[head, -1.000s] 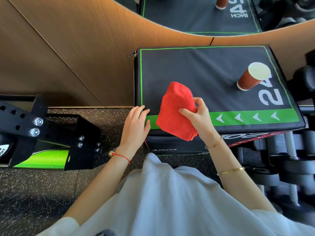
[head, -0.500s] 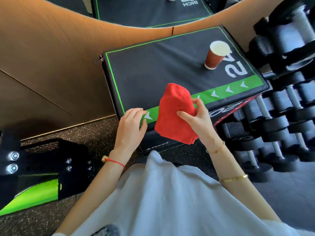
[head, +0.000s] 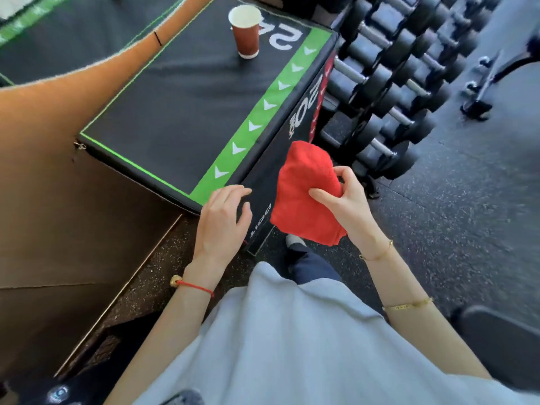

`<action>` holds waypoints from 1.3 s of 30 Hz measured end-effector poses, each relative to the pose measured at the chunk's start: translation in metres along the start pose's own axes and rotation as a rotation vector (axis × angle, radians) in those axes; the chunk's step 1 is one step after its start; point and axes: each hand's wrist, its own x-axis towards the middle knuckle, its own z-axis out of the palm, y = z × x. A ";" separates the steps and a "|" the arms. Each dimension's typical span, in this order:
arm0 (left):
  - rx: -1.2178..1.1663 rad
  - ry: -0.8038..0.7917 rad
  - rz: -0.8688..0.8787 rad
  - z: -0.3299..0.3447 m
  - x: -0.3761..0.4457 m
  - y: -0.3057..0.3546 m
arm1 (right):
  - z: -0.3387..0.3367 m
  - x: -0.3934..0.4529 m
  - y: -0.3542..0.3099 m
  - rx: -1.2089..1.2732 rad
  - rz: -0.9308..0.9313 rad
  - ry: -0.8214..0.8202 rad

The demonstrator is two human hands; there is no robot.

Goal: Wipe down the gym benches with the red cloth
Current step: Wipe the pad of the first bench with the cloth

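My right hand [head: 346, 204] grips a folded red cloth [head: 304, 191] in the air, in front of the side face of a black padded box [head: 181, 106] with a green arrow stripe. The cloth hangs below the box's top edge. My left hand [head: 222, 223] hovers at the box's near corner with relaxed, slightly bent fingers, holding nothing; I cannot tell if it touches the box.
A brown paper cup [head: 246, 32] stands upright on the far end of the box top. A rack of black dumbbells [head: 394, 83] stands right of the box. A wooden wall [head: 43, 176] runs on the left. Dark speckled floor [head: 467, 200] lies to the right.
The view has swung right, so the box now lies up and left. The cloth in my right hand has gone from over the box top to beside its side face.
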 end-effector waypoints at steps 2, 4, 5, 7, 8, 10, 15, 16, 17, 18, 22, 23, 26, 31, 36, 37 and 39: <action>-0.018 -0.057 0.070 0.004 -0.007 0.010 | -0.013 -0.027 0.013 0.030 0.030 0.080; -0.027 -0.113 0.145 0.009 -0.012 0.023 | -0.027 -0.053 0.025 0.055 0.051 0.164; -0.034 -0.141 0.182 0.013 -0.014 0.030 | -0.033 -0.065 0.032 0.072 0.061 0.206; -0.049 -0.209 0.256 0.022 -0.020 0.045 | -0.048 -0.090 0.047 0.104 0.088 0.296; -0.053 -0.245 0.293 0.027 -0.023 0.053 | -0.055 -0.103 0.054 0.118 0.100 0.341; -0.051 -0.303 0.365 0.037 -0.028 0.068 | -0.070 -0.127 0.071 0.151 0.118 0.423; -0.046 -0.404 0.515 0.065 -0.048 0.115 | -0.111 -0.189 0.109 0.217 0.170 0.614; -0.047 -0.418 0.544 0.071 -0.054 0.127 | -0.120 -0.201 0.117 0.239 0.175 0.650; -0.046 -0.433 0.571 0.079 -0.061 0.138 | -0.130 -0.214 0.125 0.257 0.178 0.683; -0.044 -0.447 0.596 0.086 -0.070 0.150 | -0.140 -0.228 0.133 0.270 0.180 0.713; -0.062 -0.498 0.659 0.119 -0.117 0.205 | -0.187 -0.291 0.162 0.309 0.191 0.799; -0.072 -0.505 0.669 0.127 -0.132 0.219 | -0.200 -0.308 0.170 0.302 0.195 0.817; -0.122 -0.526 0.686 0.152 -0.176 0.261 | -0.239 -0.357 0.194 0.278 0.210 0.849; -0.169 -0.565 0.704 0.190 -0.240 0.320 | -0.299 -0.423 0.230 0.269 0.244 0.898; -0.162 -0.571 0.693 0.213 -0.272 0.358 | -0.345 -0.458 0.258 0.289 0.280 0.927; -0.155 -0.572 0.690 0.217 -0.276 0.364 | -0.353 -0.461 0.264 0.294 0.284 0.934; -0.138 -0.579 0.690 0.227 -0.281 0.376 | -0.368 -0.463 0.275 0.306 0.297 0.937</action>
